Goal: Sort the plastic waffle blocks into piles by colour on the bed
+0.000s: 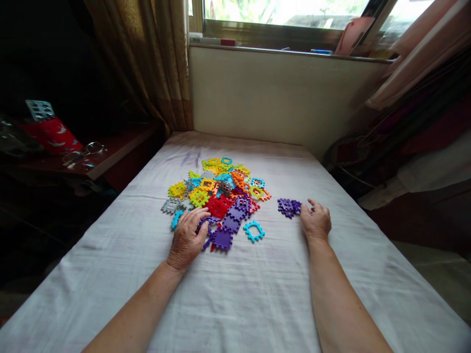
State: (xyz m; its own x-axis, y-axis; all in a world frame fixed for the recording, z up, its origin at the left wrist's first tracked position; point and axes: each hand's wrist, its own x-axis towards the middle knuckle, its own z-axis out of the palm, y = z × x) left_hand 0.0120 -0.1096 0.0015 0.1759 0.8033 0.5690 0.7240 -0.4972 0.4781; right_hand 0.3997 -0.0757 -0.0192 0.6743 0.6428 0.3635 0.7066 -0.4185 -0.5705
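Note:
A heap of colourful interlocking plastic building pieces lies on the sheet. My left hand [188,236] rests at its near left edge, fingers stretched forward and thumb apart. A purple arched piece [210,220] shows beside the thumb; whether it is gripped is hard to see. Purple square tiles [222,239] and red pieces [218,207] lie just right of that hand. Away to the right, my right hand [316,221] is beside a small group of purple pieces [286,206], its thumb at their right edge and its fingers loosely apart. A light-blue frame piece [254,231] lies between the hands.
The pale sheet [250,304] covers a bed-like surface reaching a low wall [253,93] under a window. On the left, a dark wooden table [110,159] holds glasses [84,153] and a red container [55,135]. Clothes [437,171] hang at the right.

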